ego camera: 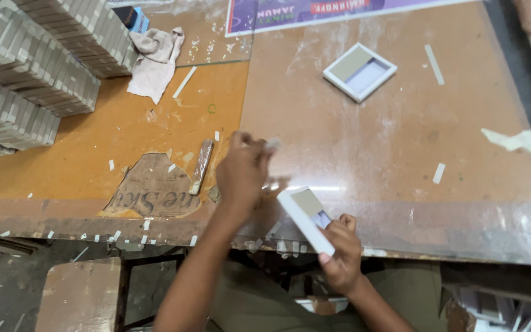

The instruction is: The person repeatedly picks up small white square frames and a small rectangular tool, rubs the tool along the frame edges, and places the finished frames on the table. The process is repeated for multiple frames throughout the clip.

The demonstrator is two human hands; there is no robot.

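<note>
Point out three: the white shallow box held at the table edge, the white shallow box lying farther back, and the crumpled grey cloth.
held white shallow cardboard box (306, 216), head view, on its long white side wall.
lying white shallow cardboard box (359, 71), head view, on its inner base.
crumpled grey cloth (155, 61), head view, on its middle folds.

Two bare forearms, no sleeves; left hand (241, 175), right hand (341, 255) without gloves, rings, watch

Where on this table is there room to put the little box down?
Bare room lies between the right hand, gripping a small box, and the finished box. Another patch sits below the cloth. The far left is crowded with stacked boxes.
</note>
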